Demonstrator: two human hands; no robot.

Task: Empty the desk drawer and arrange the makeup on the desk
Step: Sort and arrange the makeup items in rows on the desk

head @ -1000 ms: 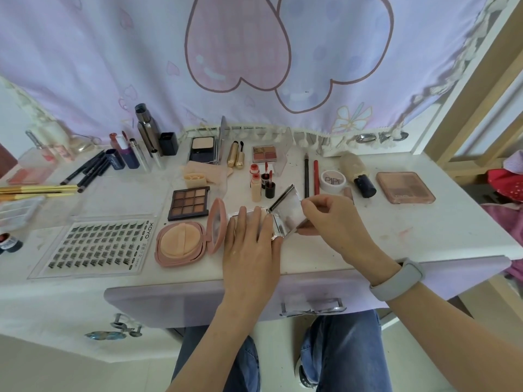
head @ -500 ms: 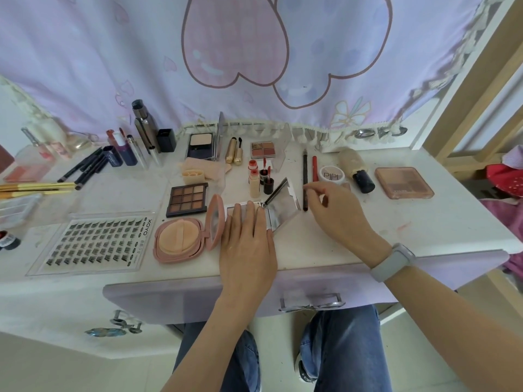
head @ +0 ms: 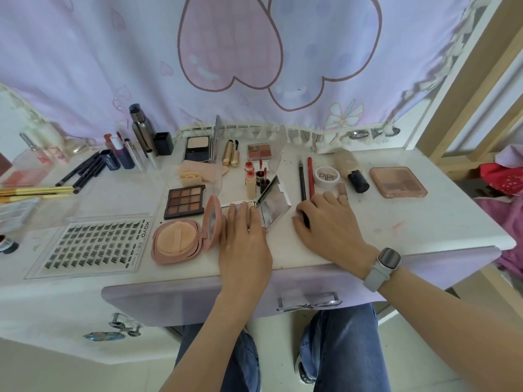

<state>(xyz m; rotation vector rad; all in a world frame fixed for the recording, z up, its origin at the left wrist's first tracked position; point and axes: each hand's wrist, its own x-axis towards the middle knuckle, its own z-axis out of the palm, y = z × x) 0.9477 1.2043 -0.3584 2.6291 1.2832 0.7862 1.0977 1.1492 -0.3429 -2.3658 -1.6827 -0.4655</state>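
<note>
A silver mirrored compact (head: 276,206) lies opened near the desk's front middle. My left hand (head: 243,239) rests flat on its near half, fingers straight. To the right lie a black pencil (head: 302,182) and a red pencil (head: 310,176), side by side. My right hand (head: 328,224) lies over the black pencil's near end, which shows between thumb and forefinger. The lavender drawer front (head: 198,301) with its metal handle (head: 308,302) is closed below the desk edge.
Left of my hands are an open pink cushion compact (head: 181,244), a brown eyeshadow palette (head: 185,202) and a lash tray (head: 93,244). Lip tints (head: 250,182) stand behind the silver compact. A white jar (head: 327,176), a foundation bottle (head: 351,168) and a pink palette (head: 397,182) sit right.
My right hand let go of the silver compact's lid, reached the black pencil and slid back toward me with it. The left hand stayed on the compact.
</note>
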